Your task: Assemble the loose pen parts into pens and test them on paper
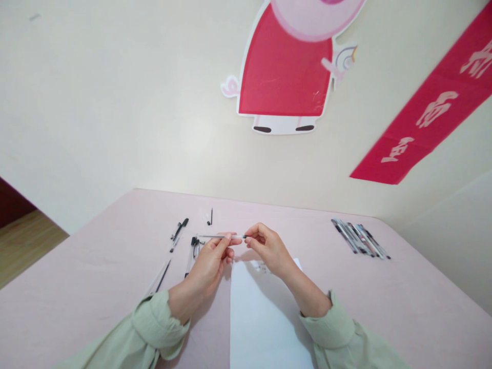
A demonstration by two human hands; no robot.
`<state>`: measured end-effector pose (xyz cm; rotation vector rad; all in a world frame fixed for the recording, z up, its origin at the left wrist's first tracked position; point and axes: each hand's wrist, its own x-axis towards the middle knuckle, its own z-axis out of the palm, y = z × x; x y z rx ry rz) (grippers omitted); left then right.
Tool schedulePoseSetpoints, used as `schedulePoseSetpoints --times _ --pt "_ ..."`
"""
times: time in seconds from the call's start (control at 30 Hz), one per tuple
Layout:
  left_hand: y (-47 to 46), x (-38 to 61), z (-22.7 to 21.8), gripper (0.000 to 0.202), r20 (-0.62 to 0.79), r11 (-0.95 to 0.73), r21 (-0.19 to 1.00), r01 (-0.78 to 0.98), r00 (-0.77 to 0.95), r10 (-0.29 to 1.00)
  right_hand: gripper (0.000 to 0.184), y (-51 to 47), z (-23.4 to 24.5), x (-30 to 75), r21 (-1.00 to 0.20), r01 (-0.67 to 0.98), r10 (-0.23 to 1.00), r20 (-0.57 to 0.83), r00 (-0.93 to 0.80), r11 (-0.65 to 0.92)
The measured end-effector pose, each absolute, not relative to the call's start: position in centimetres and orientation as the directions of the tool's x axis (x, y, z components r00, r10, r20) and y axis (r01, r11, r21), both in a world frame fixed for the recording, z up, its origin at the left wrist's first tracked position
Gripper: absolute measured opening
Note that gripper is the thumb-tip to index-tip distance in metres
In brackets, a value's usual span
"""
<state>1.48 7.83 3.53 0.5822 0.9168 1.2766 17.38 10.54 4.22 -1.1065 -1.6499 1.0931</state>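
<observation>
Between my two hands a thin pen refill [209, 236] is held level above the pink tabletop. My left hand [215, 256] pinches it near its middle with thumb and fingers, its tip pointing left. At the other end, my right hand [267, 246] is closed on the small black end piece [245, 237]; whether that piece is separate from the refill I cannot tell. Below the right hand lies a sheet of white paper [265, 318] with small dark marks near its top edge. Pen parts with a black cap [194, 240] lie just left of my left hand, partly hidden by it.
A black pen cap with other pen parts [179, 231] lies further left, and a loose dark refill [164, 275] nearer me. Small black pieces [209, 220] sit toward the back. Several pens [360, 238] lie side by side at the right. A wall [172, 128] rises behind the table.
</observation>
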Motion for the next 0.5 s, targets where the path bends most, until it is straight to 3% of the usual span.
schedulePoseSetpoints --times 0.13,0.33,0.5 --pt "7.87 1.55 3.53 0.031 -0.246 0.222 0.813 -0.539 0.029 0.969 0.006 10.45 4.1 17.43 -0.928 0.278 0.949 0.175 -0.264 0.248" --pt "7.88 1.49 3.35 0.035 -0.243 0.222 0.823 -0.523 0.029 0.969 0.023 10.49 3.91 17.46 -0.907 0.345 0.944 0.139 -0.299 0.243" --pt "7.9 1.41 3.34 0.033 -0.237 0.206 0.828 -0.522 0.007 0.971 0.007 10.73 3.67 17.67 -0.92 0.313 0.935 0.129 -0.331 0.237"
